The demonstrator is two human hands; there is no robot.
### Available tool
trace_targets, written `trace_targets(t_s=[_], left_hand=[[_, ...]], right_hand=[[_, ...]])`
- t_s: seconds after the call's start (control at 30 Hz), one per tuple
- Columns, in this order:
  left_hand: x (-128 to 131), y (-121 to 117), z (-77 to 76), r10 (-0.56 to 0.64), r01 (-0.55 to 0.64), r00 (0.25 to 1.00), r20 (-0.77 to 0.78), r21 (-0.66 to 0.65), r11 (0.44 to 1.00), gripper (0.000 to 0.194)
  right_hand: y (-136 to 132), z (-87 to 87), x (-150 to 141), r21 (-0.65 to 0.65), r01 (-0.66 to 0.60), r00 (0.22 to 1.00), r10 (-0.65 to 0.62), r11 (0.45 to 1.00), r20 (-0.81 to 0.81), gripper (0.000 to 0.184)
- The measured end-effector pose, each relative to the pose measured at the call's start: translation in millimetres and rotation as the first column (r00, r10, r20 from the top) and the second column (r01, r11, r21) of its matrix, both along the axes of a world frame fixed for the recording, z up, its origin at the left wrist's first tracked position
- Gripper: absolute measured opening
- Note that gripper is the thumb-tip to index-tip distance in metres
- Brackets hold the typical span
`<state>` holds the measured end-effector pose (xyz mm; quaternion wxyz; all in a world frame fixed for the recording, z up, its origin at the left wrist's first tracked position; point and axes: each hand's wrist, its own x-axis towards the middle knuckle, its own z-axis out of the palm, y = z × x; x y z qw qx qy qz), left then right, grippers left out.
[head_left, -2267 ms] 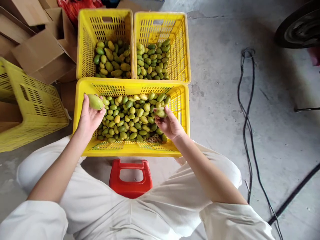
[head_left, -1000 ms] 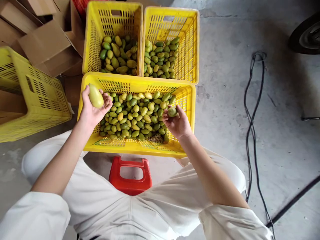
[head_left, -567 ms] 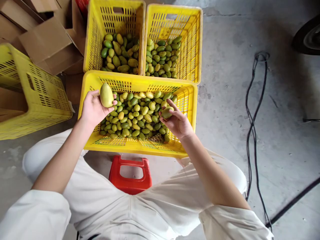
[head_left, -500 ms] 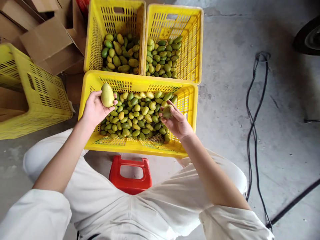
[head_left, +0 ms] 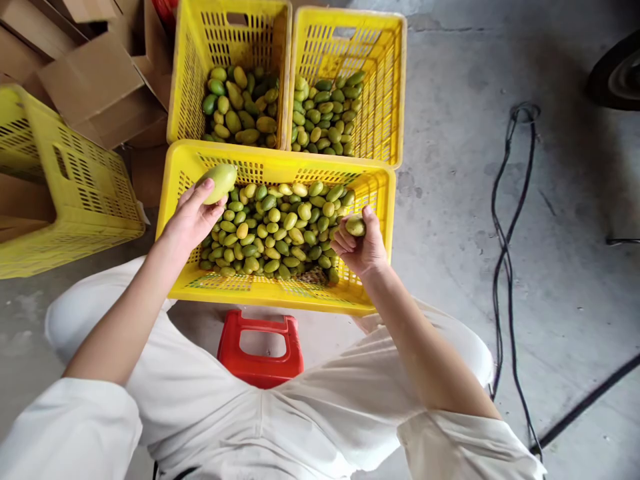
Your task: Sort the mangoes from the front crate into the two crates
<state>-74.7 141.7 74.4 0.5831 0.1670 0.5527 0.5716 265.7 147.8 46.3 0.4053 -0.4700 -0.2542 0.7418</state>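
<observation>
My left hand point(head_left: 195, 212) is closed round a large pale green mango point(head_left: 220, 182), held tilted above the left end of the front yellow crate point(head_left: 270, 291). A smaller green mango point(head_left: 355, 225) sits in my right hand point(head_left: 364, 248), fingers curled about it and thumb up, over the crate's right side. Below both hands, many small green and yellow mangoes point(head_left: 280, 230) fill the floor of this crate. Fingers hide part of each held mango.
Behind stand two more yellow crates, one at left point(head_left: 185, 100) and one at right point(head_left: 385, 113), both with mangoes. Another yellow crate point(head_left: 95, 193) and cardboard boxes point(head_left: 95, 83) lie left. A red stool point(head_left: 263, 370) stands between my knees. Black cables point(head_left: 505, 247) run along the floor.
My left hand has turned, tipping the large mango from upright to slanting right. My right hand has shifted slightly right and rolled over, its fingers now curled tighter round the small mango.
</observation>
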Motion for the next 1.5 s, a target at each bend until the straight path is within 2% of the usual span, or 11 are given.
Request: trace_targets(t_s=[0.13, 0.33, 0.47, 0.63, 0.77, 0.87, 0.93, 1.07, 1.2, 1.33, 1.5], left_hand=[[3.7, 2.8, 5.1, 0.043, -0.04, 0.994, 0.101, -0.025, 0.999, 0.017], [7.4, 6.9, 22.8, 0.081, -0.063, 0.972, 0.222, -0.084, 0.994, 0.034], [11.3, 5.7, 29.5, 0.127, -0.106, 0.972, 0.199, -0.116, 0.988, 0.021], [12.0, 3.0, 26.4, -0.018, 0.047, 0.976, 0.219, -0.128, 0.991, 0.009], [8.7, 3.2, 26.1, -0.072, 0.113, 0.961, 0.267, -0.143, 0.983, 0.02], [9.0, 3.5, 30.8, -0.044, 0.092, 0.953, 0.299, -0.147, 0.985, 0.03], [11.4, 3.3, 34.2, -0.027, 0.077, 0.949, 0.315, -0.147, 0.986, 0.03], [17.1, 2.6, 35.1, -0.035, 0.083, 0.953, 0.301, -0.148, 0.986, 0.027], [15.9, 3.1, 25.4, -0.042, 0.081, 0.965, 0.258, -0.146, 0.986, 0.03], [10.4, 4.7, 17.6, 0.023, 0.002, 0.975, 0.221, -0.111, 0.994, 0.022], [10.5, 5.5, 21.6, 0.047, -0.021, 0.971, 0.234, -0.113, 0.993, 0.009]], right_hand=[[-1.0, -0.7, -1.5, -0.015, -0.014, 1.0, 0.014, 1.0, 0.001, 0.061], [-0.6, -3.8, -7.7, -0.084, 0.082, 0.995, -0.086, 0.993, -0.045, 0.05], [0.4, -3.3, -9.0, -0.139, 0.116, 0.988, -0.129, 0.983, -0.085, 0.04], [0.3, 1.6, -7.1, -0.141, 0.079, 0.991, -0.093, 0.987, -0.101, 0.043], [-1.2, 5.3, -8.2, -0.122, 0.046, 0.992, -0.06, 0.991, -0.115, 0.041], [-0.7, 6.4, -10.9, -0.103, 0.062, 0.984, -0.078, 0.993, -0.159, 0.034], [0.6, 6.1, -12.1, -0.093, 0.074, 0.985, -0.087, 0.993, -0.148, 0.029], [3.6, 3.2, -9.8, -0.038, 0.115, 0.991, -0.117, 0.993, -0.058, 0.042], [5.6, -1.1, -4.2, -0.003, 0.141, 0.99, -0.141, 0.99, -0.016, 0.048], [8.4, 0.8, -0.3, -0.009, 0.127, 0.992, -0.127, 0.992, -0.014, 0.048], [12.7, 16.0, 6.2, 0.026, 0.18, 0.983, -0.179, 0.983, -0.046, 0.039]])
